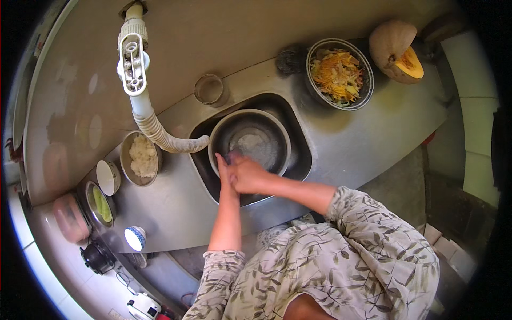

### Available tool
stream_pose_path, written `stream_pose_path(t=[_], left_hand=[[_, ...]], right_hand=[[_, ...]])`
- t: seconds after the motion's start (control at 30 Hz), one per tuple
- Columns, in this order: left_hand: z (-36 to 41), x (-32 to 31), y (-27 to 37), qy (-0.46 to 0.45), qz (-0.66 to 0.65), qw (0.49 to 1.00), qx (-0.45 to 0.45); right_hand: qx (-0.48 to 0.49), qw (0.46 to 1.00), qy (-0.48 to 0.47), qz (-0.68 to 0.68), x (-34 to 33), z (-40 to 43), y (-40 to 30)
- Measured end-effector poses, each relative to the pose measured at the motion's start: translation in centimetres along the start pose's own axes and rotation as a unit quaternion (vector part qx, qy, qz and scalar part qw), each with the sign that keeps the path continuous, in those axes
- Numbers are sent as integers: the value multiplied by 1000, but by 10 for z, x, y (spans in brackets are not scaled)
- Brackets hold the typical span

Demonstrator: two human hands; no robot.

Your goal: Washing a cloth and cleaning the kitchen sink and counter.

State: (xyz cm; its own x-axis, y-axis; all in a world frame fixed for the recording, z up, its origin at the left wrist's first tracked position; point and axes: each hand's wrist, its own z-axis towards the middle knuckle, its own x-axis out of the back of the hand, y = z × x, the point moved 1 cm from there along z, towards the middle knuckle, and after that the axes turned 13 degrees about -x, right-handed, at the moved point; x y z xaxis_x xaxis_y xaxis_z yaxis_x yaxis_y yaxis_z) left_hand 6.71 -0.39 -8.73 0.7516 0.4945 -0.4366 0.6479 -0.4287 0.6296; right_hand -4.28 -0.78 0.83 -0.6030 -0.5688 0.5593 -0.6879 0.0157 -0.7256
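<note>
A round metal basin (283, 132) sits inside the stainless steel sink (301, 148), with a pale patch at its bottom. Over the basin's near-left rim my left hand (225, 170) and my right hand (249, 176) are pressed together. My right hand is partly curled and blurred, and it overlaps the left one. A small purplish blur (235, 154) shows at the fingertips; what it is cannot be made out. From the wall tap, a white corrugated hose (164, 136) reaches down to the basin's left rim.
Right of the sink stand a bowl of shredded vegetables (340, 76) and a cut pumpkin (390, 52). A glass jar (209, 90) is behind the sink. To the left are a bowl of rice-like food (142, 156), a white bowl (108, 178), green vegetable pieces (102, 204) and a small patterned bowl (135, 238).
</note>
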Motion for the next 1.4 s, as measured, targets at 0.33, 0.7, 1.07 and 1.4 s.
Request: stream_pose_path(t=[0.33, 0.7, 1.07, 1.4], left_hand=[[-23, -29, -5, -67, -91, 983, -148], [-9, -28, 10, 67, 23, 996, -45], [-9, 10, 41, 5, 178, 982, -67], [-23, -15, 55, -60, 49, 997, -9]], right_hand=[[5, 970, 233, 66, 17, -23, -37], [-147, 963, 222, -47, -28, 63, 88], [-227, 878, 271, 323, 28, 46, 135], [-166, 897, -67, 404, 9, 45, 116]])
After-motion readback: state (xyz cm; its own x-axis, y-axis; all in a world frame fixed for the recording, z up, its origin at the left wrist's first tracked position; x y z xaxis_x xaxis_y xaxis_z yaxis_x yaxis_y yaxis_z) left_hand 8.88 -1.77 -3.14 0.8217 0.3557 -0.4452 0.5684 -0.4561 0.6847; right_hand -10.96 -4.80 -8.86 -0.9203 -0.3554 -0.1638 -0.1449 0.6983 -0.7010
